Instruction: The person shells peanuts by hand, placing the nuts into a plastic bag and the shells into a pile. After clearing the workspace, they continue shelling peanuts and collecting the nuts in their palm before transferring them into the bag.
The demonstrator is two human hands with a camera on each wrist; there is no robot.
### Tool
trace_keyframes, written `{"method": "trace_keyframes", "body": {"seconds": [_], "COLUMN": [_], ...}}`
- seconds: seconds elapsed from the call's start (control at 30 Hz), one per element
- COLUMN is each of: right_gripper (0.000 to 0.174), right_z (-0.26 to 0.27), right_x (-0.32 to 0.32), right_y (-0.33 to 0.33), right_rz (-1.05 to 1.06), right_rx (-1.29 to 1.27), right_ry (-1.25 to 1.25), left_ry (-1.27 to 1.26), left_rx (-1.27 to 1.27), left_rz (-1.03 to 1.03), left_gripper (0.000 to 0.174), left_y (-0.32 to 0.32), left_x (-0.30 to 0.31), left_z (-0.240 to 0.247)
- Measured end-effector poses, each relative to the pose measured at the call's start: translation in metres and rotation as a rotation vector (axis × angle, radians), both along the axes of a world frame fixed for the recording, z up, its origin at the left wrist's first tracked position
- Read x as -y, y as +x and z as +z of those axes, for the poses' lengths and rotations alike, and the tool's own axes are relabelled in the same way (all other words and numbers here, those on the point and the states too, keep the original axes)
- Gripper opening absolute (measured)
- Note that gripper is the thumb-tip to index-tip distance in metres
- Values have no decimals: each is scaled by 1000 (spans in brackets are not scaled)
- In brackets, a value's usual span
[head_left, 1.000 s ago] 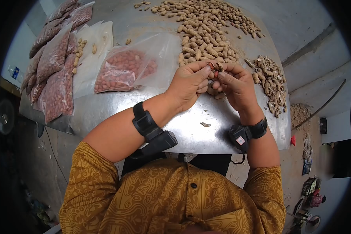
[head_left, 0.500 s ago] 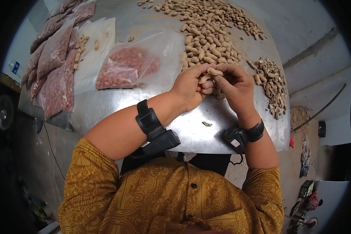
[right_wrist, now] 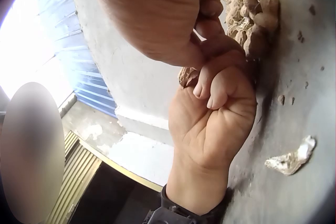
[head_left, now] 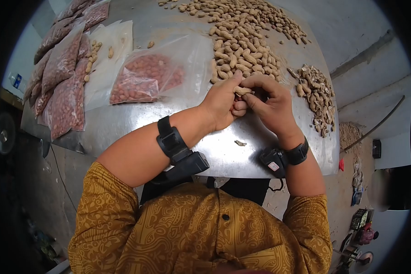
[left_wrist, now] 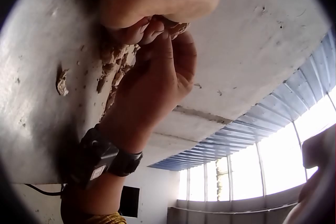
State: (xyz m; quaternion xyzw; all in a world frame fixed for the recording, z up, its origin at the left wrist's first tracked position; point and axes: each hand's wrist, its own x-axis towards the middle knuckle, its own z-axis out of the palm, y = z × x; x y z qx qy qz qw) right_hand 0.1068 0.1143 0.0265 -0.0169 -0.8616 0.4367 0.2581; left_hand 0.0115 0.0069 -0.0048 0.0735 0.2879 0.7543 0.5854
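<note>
Between both hands is an unshelled peanut (head_left: pixel 243 91), tan and ridged, near the front of the peanut heap. My left hand (head_left: pixel 218 105) grips it from the left, its thumb pointing up and its other fingers curled toward the palm. From the right, my right hand (head_left: pixel 277 108) pinches the peanut's near end between thumb and forefinger. In the left wrist view only a bit of the peanut (left_wrist: pixel 181 28) shows past the fingers. The right wrist view shows one end of the peanut (right_wrist: pixel 185 76); curled fingers hide the rest.
Beyond the hands spreads a large heap of unshelled peanuts (head_left: pixel 244 45) on the metal table (head_left: pixel 182 157). Broken shells (head_left: pixel 316 98) are piled at right. An open bag of red kernels (head_left: pixel 139 77) lies left, by stacked filled bags (head_left: pixel 61 68). A shell piece (head_left: pixel 240 143) lies nearer me.
A second ago the fingers held a broken shell with red kernels. Half a second ago a whole peanut was between them; now it sits slightly lower and farther left, in both hands.
</note>
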Motion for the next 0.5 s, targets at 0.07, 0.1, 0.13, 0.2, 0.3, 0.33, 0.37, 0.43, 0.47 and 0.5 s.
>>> {"method": "trace_keyframes", "body": {"seconds": [0.07, 0.1, 0.13, 0.2, 0.3, 0.33, 0.37, 0.43, 0.47, 0.5], "right_gripper": [19, 19, 19, 19, 19, 19, 18, 18, 18, 18], "right_z": [1, 1, 2, 1, 1, 1, 1, 4, 4, 3], "right_x": [0, -1, -1, -4, -6, -6, -7, -9, -11, -12], "right_y": [1, 1, 1, 1, 2, 2, 3, 8, 8, 6], "right_rz": [1, 6, 11, 25, 36, 38, 38, 36, 34, 32], "right_rx": [16, 14, 12, -17, -44, -50, -9, 73, 38, 3], "right_ry": [18, 38, 58, 109, 56, 16, -131, -423, -457, -490], "left_ry": [-15, -19, -23, -16, 36, 60, 82, 127, 99, 72], "left_rx": [-10, -3, 3, 26, 47, 53, 55, 60, 59, 57], "left_rz": [-23, -39, -55, -70, -133, -161, -174, -201, -187, -173], "left_gripper": [35, 36, 37, 40, 47, 50, 53, 58, 59, 61], "left_y": [1, 1, 1, 0, -4, -5, -6, -7, -7, -6], "left_x": [1, 1, 2, 1, 1, 1, 0, 0, 0, 2], "left_z": [2, 3, 4, 3, -1, -3, -5, -5, -4, 1]}}
